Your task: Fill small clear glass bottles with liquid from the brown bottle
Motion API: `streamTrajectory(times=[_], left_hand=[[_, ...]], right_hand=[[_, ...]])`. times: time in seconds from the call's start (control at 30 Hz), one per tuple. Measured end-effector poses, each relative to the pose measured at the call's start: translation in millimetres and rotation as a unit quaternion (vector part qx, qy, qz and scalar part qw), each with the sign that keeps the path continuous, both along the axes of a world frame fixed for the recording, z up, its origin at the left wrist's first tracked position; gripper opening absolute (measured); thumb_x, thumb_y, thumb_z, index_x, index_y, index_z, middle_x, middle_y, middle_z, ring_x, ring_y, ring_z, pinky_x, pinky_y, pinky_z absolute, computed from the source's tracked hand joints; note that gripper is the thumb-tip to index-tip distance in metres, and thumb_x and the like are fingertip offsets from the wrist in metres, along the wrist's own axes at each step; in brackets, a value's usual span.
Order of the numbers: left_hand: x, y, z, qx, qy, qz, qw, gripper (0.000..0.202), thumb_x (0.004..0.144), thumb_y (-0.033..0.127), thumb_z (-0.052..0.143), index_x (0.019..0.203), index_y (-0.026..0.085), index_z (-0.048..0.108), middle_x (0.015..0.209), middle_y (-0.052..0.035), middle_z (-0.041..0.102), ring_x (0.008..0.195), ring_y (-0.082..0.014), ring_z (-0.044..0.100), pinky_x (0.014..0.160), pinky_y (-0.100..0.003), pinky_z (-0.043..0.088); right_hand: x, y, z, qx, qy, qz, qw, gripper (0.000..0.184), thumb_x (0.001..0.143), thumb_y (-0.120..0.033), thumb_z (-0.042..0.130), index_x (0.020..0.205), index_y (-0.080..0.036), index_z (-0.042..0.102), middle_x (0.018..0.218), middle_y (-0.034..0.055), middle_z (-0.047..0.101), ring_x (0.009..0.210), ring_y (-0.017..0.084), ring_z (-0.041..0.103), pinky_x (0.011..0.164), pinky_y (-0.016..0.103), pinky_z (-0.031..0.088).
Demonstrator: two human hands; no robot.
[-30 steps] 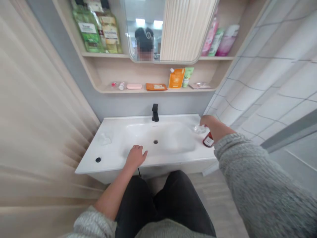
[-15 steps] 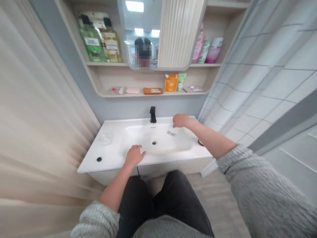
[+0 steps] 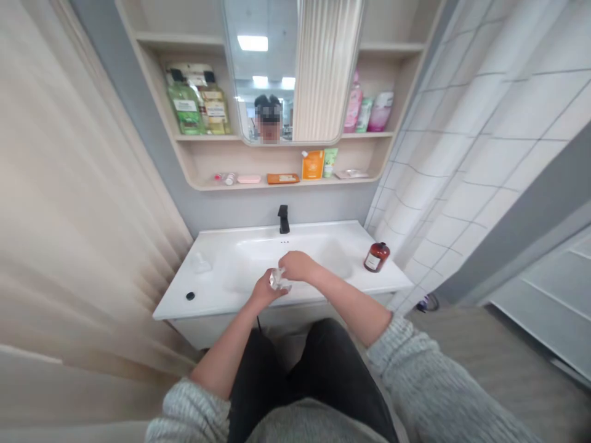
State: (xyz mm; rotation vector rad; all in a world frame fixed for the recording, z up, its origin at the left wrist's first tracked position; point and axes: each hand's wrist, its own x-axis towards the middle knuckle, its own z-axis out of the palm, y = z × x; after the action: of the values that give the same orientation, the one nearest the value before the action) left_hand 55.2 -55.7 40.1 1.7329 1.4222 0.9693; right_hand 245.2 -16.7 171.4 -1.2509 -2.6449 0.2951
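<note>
Clear, crinkled plastic glints between the two hands: a small crumpled piece of clear plastic (image 3: pixel 278 279), partly hidden by the fingers, with its exact form too small to make out. It sits above the front edge of the bowl of a white ceramic washbasin (image 3: pixel 318 240), near the middle of the basin.

Both hands grasp it. The right hand (image 3: pixel 295 266) comes across from the right and curves down over the top, its fingers closed onto the piece. The left hand (image 3: pixel 265 290) lies lower and nearer the body, turned up and inward, its fingers pressed against the underside. The forearms angle together over the basin's front rim, with the left arm rising from the lower left and the right arm reaching in from the lower right. Both wrists are bare below a grey knit sleeve (image 3: pixel 425 381).

A black faucet (image 3: pixel 283 219) stands at the back of the basin, well beyond the hands. To the right, a dark reddish-brown bottle (image 3: pixel 376 257) with a white label stands upright on the basin's ledge, well apart from the right hand. To the left, a small translucent object (image 3: pixel 201 263) rests on the ledge. Dark trousers (image 3: pixel 305 375) show below the basin.
</note>
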Motion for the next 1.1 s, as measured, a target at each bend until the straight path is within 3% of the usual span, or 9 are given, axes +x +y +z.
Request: streamTrajectory(times=[0.13, 0.23, 0.33, 0.4, 0.5, 0.6, 0.73, 0.9, 1.1], left_hand=[[-4.7, 3.5, -9.9, 0.003, -0.028, 0.012, 1.000, 0.065, 0.070, 0.034, 0.098, 0.127, 0.024, 0.067, 0.113, -0.0056, 0.083, 0.102, -0.0278, 0.079, 0.093, -0.040, 0.061], [-5.9, 6.4, -16.1, 0.012, -0.023, -0.021, 0.999, 0.069, 0.066, 0.033, 0.099, 0.126, 0.025, 0.066, 0.112, -0.0038, 0.082, 0.103, -0.0271, 0.078, 0.093, -0.038, 0.060], [-4.5, 6.7, -18.8, 0.013, 0.000, -0.040, 0.999, 0.074, 0.065, 0.032, 0.099, 0.130, 0.026, 0.065, 0.113, -0.0033, 0.082, 0.103, -0.0269, 0.078, 0.093, -0.037, 0.059], [-3.0, 5.6, -19.2, 0.010, 0.010, -0.044, 0.999, 0.077, 0.065, 0.033, 0.100, 0.132, 0.025, 0.063, 0.115, -0.0053, 0.082, 0.104, -0.0280, 0.078, 0.093, -0.038, 0.060], [-2.5, 4.4, -20.2, 0.001, 0.019, -0.063, 0.998, 0.080, 0.067, 0.031, 0.098, 0.138, 0.023, 0.062, 0.121, -0.0096, 0.082, 0.108, -0.0310, 0.079, 0.095, -0.042, 0.061], [-7.1, 7.4, -24.5, 0.004, 0.004, -0.094, 0.996, 0.085, 0.070, 0.020, 0.087, 0.150, 0.023, 0.060, 0.140, -0.0139, 0.077, 0.128, -0.0339, 0.075, 0.112, -0.047, 0.058], [-18.9, 16.6, -31.9, -0.016, -0.117, -0.099, 0.988, 0.088, 0.072, 0.022, 0.074, 0.160, 0.026, 0.061, 0.167, -0.0129, 0.064, 0.158, -0.0362, 0.058, 0.131, -0.054, 0.045], [-18.1, 23.1, -25.8, -0.008, -0.246, -0.104, 0.964, 0.060, 0.080, 0.042, 0.077, 0.137, 0.023, 0.081, 0.164, -0.0150, 0.067, 0.157, -0.0427, 0.057, 0.133, -0.059, 0.042], [5.9, 24.8, -7.1, 0.027, -0.184, -0.094, 0.978, 0.049, 0.085, 0.056, 0.087, 0.121, 0.023, 0.088, 0.142, -0.0146, 0.081, 0.140, -0.0375, 0.071, 0.130, -0.054, 0.048]], right_hand=[[12.5, -5.8, -42.1, -0.074, 0.213, -0.001, 0.974, 0.059, 0.086, -0.028, 0.091, 0.143, -0.025, 0.079, 0.127, 0.0121, 0.083, 0.114, 0.033, 0.079, 0.106, 0.044, 0.059], [20.1, -11.8, -87.8, -0.162, 0.360, -0.014, 0.919, 0.109, 0.065, -0.036, 0.106, 0.164, -0.029, 0.060, 0.149, 0.0131, 0.073, 0.121, 0.031, 0.076, 0.107, 0.043, 0.061], [20.0, -16.5, -124.6, -0.191, 0.410, -0.064, 0.890, 0.102, 0.056, -0.035, 0.108, 0.150, -0.027, 0.069, 0.135, 0.0093, 0.078, 0.118, 0.032, 0.076, 0.107, 0.046, 0.061], [18.8, -17.1, -136.8, -0.193, 0.424, -0.082, 0.881, 0.094, 0.054, -0.035, 0.108, 0.141, -0.026, 0.072, 0.126, 0.0075, 0.080, 0.113, 0.032, 0.076, 0.102, 0.045, 0.062], [21.1, -15.2, -140.5, -0.164, 0.424, -0.082, 0.887, 0.095, 0.052, -0.034, 0.109, 0.139, -0.026, 0.073, 0.132, 0.0099, 0.081, 0.118, 0.034, 0.077, 0.100, 0.045, 0.062], [27.1, -12.7, -139.9, -0.140, 0.408, -0.073, 0.899, 0.094, 0.054, -0.035, 0.110, 0.140, -0.027, 0.074, 0.141, 0.0123, 0.079, 0.123, 0.036, 0.076, 0.100, 0.044, 0.061], [29.9, -9.5, -145.5, -0.150, 0.385, -0.064, 0.909, 0.092, 0.057, -0.041, 0.112, 0.139, -0.024, 0.074, 0.134, 0.0119, 0.081, 0.115, 0.033, 0.077, 0.096, 0.043, 0.060], [27.6, -4.7, -152.3, -0.162, 0.373, -0.053, 0.912, 0.104, 0.053, -0.043, 0.113, 0.146, -0.022, 0.070, 0.138, 0.0132, 0.079, 0.110, 0.030, 0.076, 0.098, 0.043, 0.061], [29.3, 1.4, -156.0, -0.192, 0.379, -0.031, 0.905, 0.096, 0.056, -0.041, 0.112, 0.140, -0.020, 0.071, 0.127, 0.0111, 0.081, 0.109, 0.030, 0.077, 0.096, 0.043, 0.062]])
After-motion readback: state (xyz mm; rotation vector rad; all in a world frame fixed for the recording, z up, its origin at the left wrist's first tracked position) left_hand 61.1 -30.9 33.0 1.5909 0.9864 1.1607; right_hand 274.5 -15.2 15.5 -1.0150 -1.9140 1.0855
